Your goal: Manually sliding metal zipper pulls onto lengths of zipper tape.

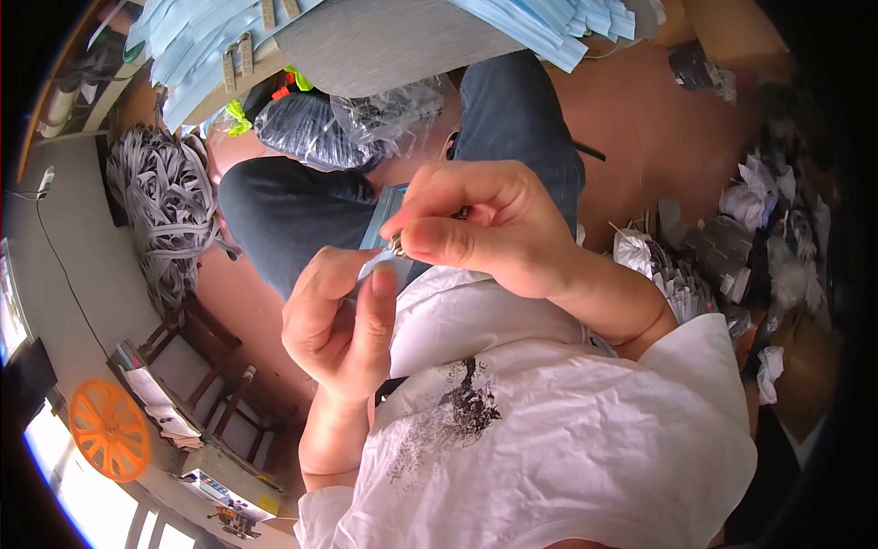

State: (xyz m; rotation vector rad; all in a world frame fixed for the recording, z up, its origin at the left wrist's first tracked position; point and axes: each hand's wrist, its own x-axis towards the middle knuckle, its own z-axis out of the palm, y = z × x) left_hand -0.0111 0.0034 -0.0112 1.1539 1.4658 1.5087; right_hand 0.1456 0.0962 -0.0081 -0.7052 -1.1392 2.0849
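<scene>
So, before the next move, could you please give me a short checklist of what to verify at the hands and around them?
1. Left hand pinching the light-blue strip: ok, between thumb and fingers.
2. Right hand gripping the small metal piece: ok, at the fingertips.
3. Metal piece seated on the strip: cannot tell; they are close together, but fingers hide the join.
4. Whole strip free of twists: cannot tell; the hands cover part of it.
5. More blue strips at hand: ok, piled on the grey table ahead.
6. Floor clear of clutter: not ok; crumpled plastic lies to the right.
</scene>
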